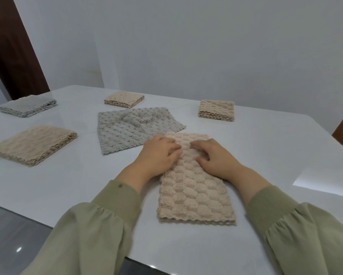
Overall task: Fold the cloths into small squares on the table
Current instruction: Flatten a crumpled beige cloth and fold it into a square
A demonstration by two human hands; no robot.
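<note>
Your left hand (158,153) and right hand (216,157) both sit on the strip (194,195), a beige cloth folded long and narrow that runs away from you on the table (266,155). The hands are on its far half, close together, and a narrow band of pile shows between them. Your fingers are bent, with the tips sunk into the pile. You cannot tell from here whether they pinch a fold or only press down. The strip's near end lies flat, with its scalloped edge toward you.

The grey cloth (127,130) lies spread open and rumpled just beyond the strip to its left, and the strip's far left corner meets its edge. Farther beyond the strip, past the grey cloth, is the far square (124,99), a folded beige cloth. Beyond the strip to its right, well apart, is the right square (216,110), also folded beige. Well to the strip's left lies the big fold (33,145), a larger beige folded cloth. Beyond that fold sits the grey square (27,106).
</note>
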